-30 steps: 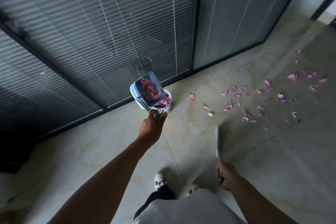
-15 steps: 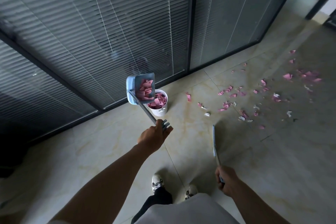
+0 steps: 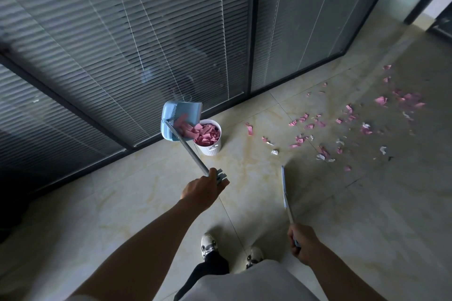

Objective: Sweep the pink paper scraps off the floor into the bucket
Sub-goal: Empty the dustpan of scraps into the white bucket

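Head view, left hand: the left hand is curled around the top end of the dustpan's grey handle, arm stretched forward; this grip is closed on the handle.
Head view, right hand: the right hand is wrapped around the broom handle low on the right; the grip is closed on it, and the broom head is seen edge-on just above the floor.
Change from earlier: half a second ago the blue dustpan sat higher over the bucket with most scraps lying in it; now it is tipped further, its open edge down at the bucket rim, and only a few pink strips cling inside while the rest spill across. The left hand has drawn slightly back along the same line; the right hand has hardly shifted.
Bucket: the small white bucket stands on the floor close to the glass wall, heaped with pink paper scraps up to its rim.
Dustpan contents: a few pink strips near its lower edge, touching the pile in the bucket.
Floor: loose pink paper scraps, with some white bits among them, lie scattered over the pale tiled floor to the right of the bucket, well apart from it.
Surroundings: a glass wall with closed blinds runs behind the bucket; two shoes show below.
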A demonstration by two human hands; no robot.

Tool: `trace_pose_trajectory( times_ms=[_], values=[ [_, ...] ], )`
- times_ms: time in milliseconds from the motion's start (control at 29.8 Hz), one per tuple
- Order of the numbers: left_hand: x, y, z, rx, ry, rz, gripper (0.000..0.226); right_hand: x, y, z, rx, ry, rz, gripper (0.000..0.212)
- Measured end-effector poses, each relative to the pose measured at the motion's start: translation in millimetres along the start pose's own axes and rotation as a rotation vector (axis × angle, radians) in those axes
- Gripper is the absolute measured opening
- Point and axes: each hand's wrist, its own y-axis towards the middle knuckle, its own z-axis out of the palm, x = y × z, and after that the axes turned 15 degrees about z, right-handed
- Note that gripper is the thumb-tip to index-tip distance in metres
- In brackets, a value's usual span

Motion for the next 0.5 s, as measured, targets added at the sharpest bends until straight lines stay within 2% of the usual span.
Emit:
trace_pose_trajectory(
  times_ms=[503],
  values=[
    [1.9,-4.0,6.7,0.159,0.182,0.072,0.054,0.5,7.6,-1.7,0.006,-0.014,0.01,0.023]
  ],
)
